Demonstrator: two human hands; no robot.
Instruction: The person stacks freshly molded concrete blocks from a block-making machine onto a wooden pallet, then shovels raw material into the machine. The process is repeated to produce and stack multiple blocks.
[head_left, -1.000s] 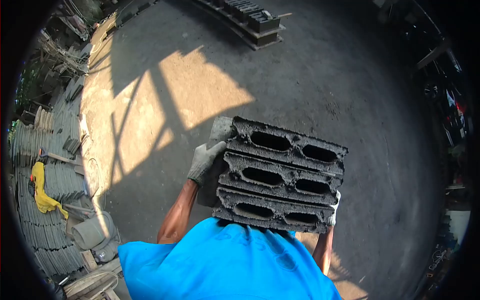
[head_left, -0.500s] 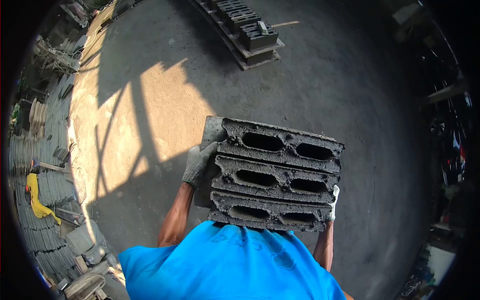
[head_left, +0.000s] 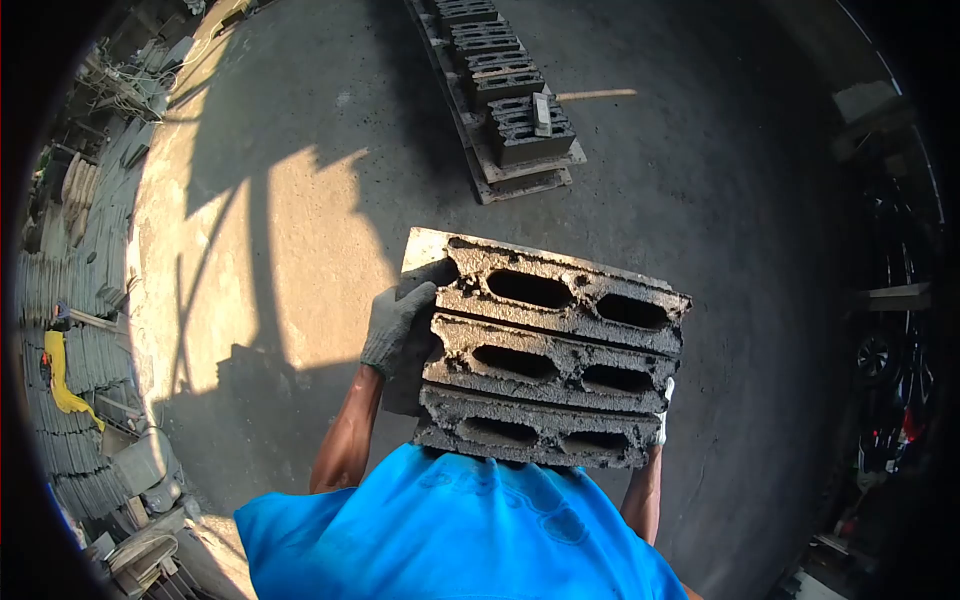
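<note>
Three grey hollow concrete blocks [head_left: 570,366] stand side by side on a flat board [head_left: 426,246], held close against my blue shirt. Each shows two oblong holes in its upper face. My left hand [head_left: 394,325], in a knitted glove, grips the left edge of the board beside the blocks, its fingertips partly hidden. On the opposite side my right hand [head_left: 667,405], also gloved, holds the board's right end; the blocks cover most of that hand. Sunlight falls on the upper part of the load.
Ahead, a row of similar blocks [head_left: 532,148] rests on stacked boards [head_left: 520,188], a small pale piece [head_left: 542,114] on the nearest. Thin slabs [head_left: 60,375] and a yellow cloth [head_left: 60,370] line the left side. Concrete floor [head_left: 320,220] lies between, partly sunlit.
The row of blocks ahead now appears nearer and lower in view, as I have moved forward. Sunlight has come onto the carried blocks. Both hands keep their hold.
</note>
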